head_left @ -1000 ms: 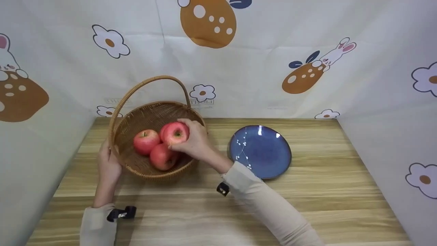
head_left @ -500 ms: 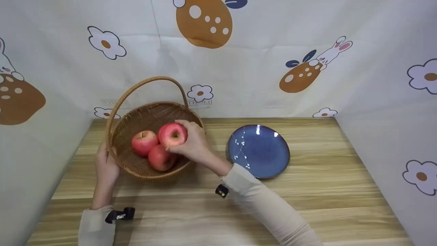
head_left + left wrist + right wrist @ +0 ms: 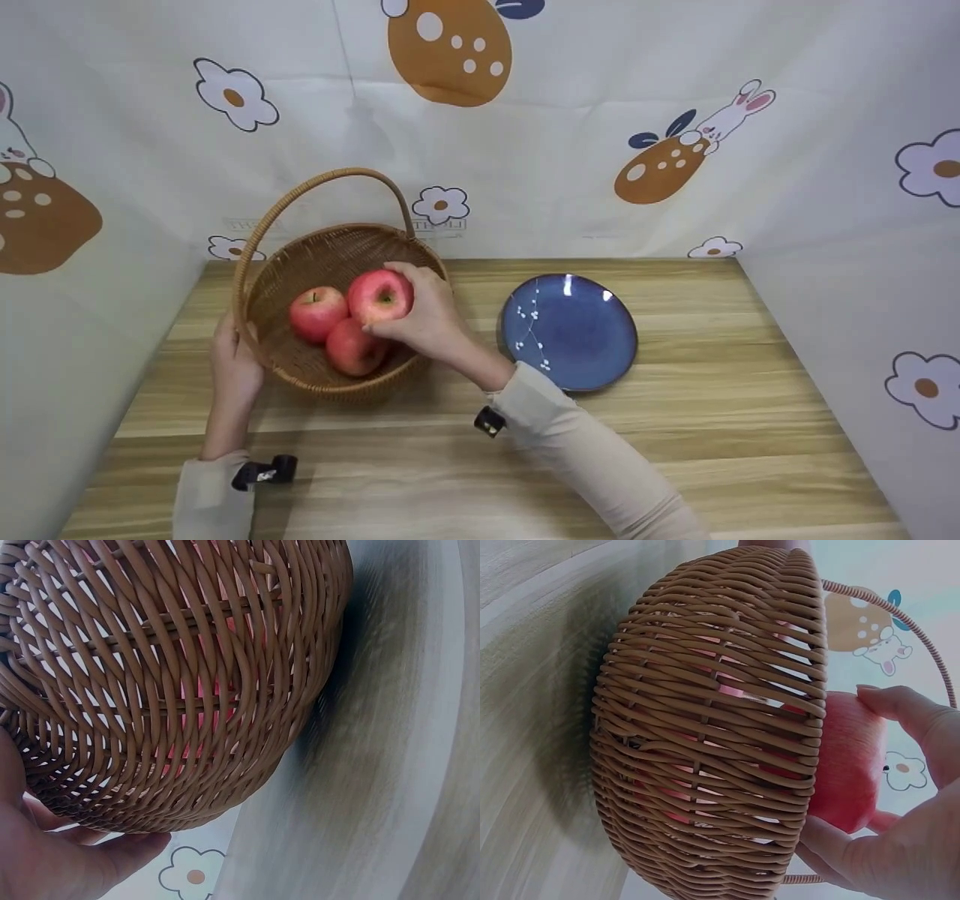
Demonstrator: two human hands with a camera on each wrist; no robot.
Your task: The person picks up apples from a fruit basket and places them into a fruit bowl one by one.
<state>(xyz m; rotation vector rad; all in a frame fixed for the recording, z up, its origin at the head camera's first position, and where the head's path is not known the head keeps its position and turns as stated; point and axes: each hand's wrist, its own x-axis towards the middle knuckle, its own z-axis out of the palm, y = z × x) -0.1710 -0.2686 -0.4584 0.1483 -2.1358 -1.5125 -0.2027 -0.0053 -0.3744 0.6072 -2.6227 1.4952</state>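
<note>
A brown wicker basket (image 3: 330, 386) with a tall arched handle stands at the table's left, its mouth tilted toward me. Inside lie a red apple (image 3: 319, 315) on the left and another apple (image 3: 354, 349) nearer the front. My right hand (image 3: 431, 315) grips a third apple (image 3: 379, 295) between thumb and fingers, over the basket's right side. In the right wrist view this held apple (image 3: 849, 765) shows just beyond the woven rim. My left hand (image 3: 236, 367) holds the basket's left side by the rim. Some of its fingers are hidden behind the wicker in the left wrist view.
A dark blue plate (image 3: 574, 334) with a white blossom pattern lies right of the basket, close to my right forearm. The wooden table (image 3: 712, 435) ends at a patterned cloth backdrop (image 3: 540, 172) at the back and sides.
The head view has shifted slightly. The held apple now covers the edge of red fruit that showed behind it on its left. Both hands stay almost where they were.
</note>
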